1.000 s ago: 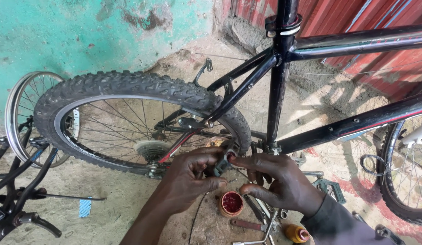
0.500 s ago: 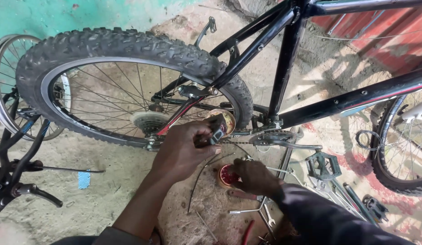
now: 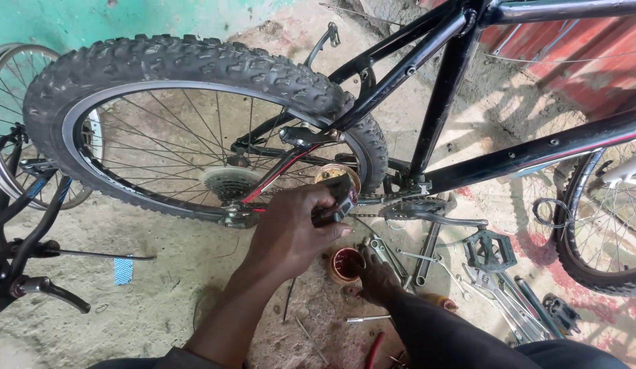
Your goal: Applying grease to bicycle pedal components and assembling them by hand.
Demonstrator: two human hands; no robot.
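Both your hands are busy under the black bike frame [image 3: 530, 147]: left hand [image 3: 294, 229] clenched around a small dark part [image 3: 338, 198] near the chain, right hand [image 3: 372, 273] dipping fingers beside the little red tub [image 3: 345, 263] on the ground.

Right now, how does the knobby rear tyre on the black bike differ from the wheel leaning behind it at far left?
The knobby rear tyre is thick with chunky black tread; the far-left wheel looks thin, with a shiny bare rim. The tyre sits mounted in the black frame; the far-left wheel stands behind it, half hidden. Both have thin wire spokes.
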